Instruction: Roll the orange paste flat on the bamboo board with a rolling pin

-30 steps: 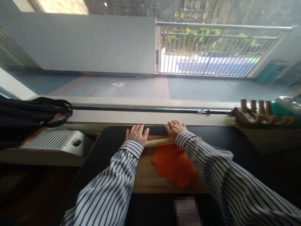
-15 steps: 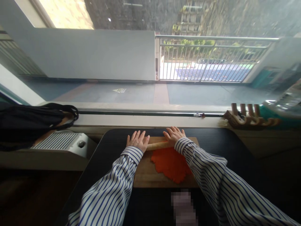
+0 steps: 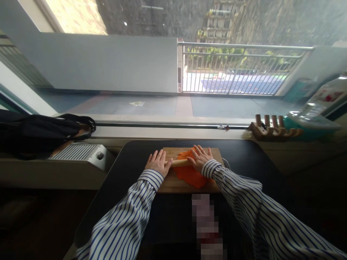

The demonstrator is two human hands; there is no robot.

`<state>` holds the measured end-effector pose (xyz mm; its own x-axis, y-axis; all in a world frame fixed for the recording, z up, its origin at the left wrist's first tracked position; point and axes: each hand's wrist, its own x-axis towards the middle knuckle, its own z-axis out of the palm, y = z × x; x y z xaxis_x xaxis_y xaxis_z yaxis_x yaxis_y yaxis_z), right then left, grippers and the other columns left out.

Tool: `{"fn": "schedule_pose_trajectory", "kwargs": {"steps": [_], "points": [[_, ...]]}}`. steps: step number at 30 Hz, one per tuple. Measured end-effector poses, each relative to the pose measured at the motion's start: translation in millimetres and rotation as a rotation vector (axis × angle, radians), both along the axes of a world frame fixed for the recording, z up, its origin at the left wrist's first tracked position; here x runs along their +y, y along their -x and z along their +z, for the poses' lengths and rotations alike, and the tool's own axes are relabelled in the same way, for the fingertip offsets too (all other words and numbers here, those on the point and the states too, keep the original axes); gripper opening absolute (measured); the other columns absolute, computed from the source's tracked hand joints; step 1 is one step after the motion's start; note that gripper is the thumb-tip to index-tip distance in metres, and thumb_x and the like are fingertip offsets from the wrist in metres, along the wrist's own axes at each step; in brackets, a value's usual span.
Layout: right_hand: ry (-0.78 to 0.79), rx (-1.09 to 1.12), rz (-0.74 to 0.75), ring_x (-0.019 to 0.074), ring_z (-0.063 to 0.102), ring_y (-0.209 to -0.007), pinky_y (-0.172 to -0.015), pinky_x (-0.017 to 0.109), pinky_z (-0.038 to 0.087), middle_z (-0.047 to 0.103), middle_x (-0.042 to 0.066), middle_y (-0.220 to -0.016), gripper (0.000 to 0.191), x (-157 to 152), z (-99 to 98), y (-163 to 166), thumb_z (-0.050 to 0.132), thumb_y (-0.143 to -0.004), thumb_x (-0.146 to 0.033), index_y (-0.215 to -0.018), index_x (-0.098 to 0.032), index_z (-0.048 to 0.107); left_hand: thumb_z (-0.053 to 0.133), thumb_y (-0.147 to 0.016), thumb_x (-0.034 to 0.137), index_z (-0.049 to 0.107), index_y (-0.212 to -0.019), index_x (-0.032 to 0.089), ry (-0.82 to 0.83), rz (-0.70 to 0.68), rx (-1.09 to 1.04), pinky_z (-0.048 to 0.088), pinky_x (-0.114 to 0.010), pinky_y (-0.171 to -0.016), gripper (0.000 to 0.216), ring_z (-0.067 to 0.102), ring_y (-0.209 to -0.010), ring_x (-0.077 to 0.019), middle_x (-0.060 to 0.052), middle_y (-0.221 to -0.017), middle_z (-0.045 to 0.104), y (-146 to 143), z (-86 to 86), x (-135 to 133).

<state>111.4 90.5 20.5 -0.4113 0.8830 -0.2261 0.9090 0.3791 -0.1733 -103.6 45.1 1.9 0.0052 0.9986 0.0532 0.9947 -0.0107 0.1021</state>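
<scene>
A flat sheet of orange dough (image 3: pixel 189 174) lies on a wooden board (image 3: pixel 173 184) on a black table (image 3: pixel 244 162). A wooden rolling pin (image 3: pixel 180 163) lies across the dough. My left hand (image 3: pixel 158 162) presses flat on the pin's left end, fingers stretched out. At the pin's right end my right hand (image 3: pixel 200 157) lies flat too, over the dough's far part. Both arms wear blue-and-white striped sleeves.
A window sill runs behind the table. A wooden rack (image 3: pixel 271 129) and a plastic container (image 3: pixel 314 115) stand at its right. At the left are a black bag (image 3: pixel 35 131) and a silver ribbed appliance (image 3: pixel 81 153). A blurred patch (image 3: pixel 204 224) sits near the table's front.
The rolling pin and both hands have come back from the board's far edge onto the middle of the dough. The camera view has pulled back and tilted.
</scene>
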Motion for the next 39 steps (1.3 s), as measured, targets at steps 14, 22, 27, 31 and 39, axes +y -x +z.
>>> {"fn": "schedule_pose_trajectory", "kwargs": {"steps": [14, 22, 27, 31, 39], "points": [[-0.056, 0.049, 0.104, 0.0208, 0.007, -0.135, -0.108, 0.048, 0.0, 0.016, 0.006, -0.148, 0.068, -54, -2.1, -19, 0.015, -0.088, -0.054, -0.141, -0.012, 0.015, 0.033, -0.087, 0.049, 0.048, -0.123, 0.007, -0.059, -0.098, 0.057, 0.03, -0.043, -0.104, 0.058, 0.036, -0.126, -0.0276, -0.016, -0.134, 0.044, -1, -6.1, -38], [-0.151, 0.152, 0.201, 0.0232, 0.026, -0.13, -0.106, 0.046, 0.019, 0.037, 0.01, -0.139, 0.05, -60, -4.0, -32, 0.03, -0.09, -0.035, -0.135, -0.014, 0.034, 0.055, -0.079, 0.024, 0.056, -0.113, 0.011, -0.055, -0.221, 0.001, 0.038, -0.037, -0.1, 0.036, 0.051, -0.114, -0.0236, -0.013, -0.122, 0.056, 13, -5.5, -41], [-0.251, 0.246, 0.294, 0.0221, 0.048, -0.114, -0.101, 0.043, 0.029, 0.057, 0.01, -0.12, 0.036, -53, -6.2, -45, 0.041, -0.088, -0.028, -0.121, -0.019, 0.052, 0.056, -0.078, 0.02, 0.06, -0.105, 0.014, -0.109, -0.287, -0.035, 0.042, -0.033, -0.097, 0.028, 0.054, -0.11, -0.0206, -0.01, -0.116, 0.061, 13, -5.5, -41], [-0.333, 0.328, 0.315, 0.0208, 0.056, -0.101, -0.097, 0.042, 0.033, 0.064, 0.008, -0.107, 0.03, -50, -12.1, -61, 0.044, -0.088, -0.03, -0.113, -0.02, 0.058, 0.057, -0.079, 0.023, 0.061, -0.104, 0.017, -0.172, -0.33, -0.065, 0.043, -0.033, -0.097, 0.026, 0.054, -0.111, -0.0206, -0.008, -0.115, 0.062, 5, -9.5, -40], [-0.345, 0.306, 0.207, 0.0233, 0.049, -0.113, -0.1, 0.047, 0.029, 0.059, 0.011, -0.118, 0.035, -55, -21.3, -77, 0.035, -0.09, -0.033, -0.113, -0.019, 0.058, 0.046, -0.085, 0.028, 0.057, -0.114, 0.014, -0.236, -0.412, -0.011, 0.042, -0.035, -0.098, 0.034, 0.047, -0.118, -0.0226, -0.01, -0.124, 0.056, -11, -28.6, -29]]}}
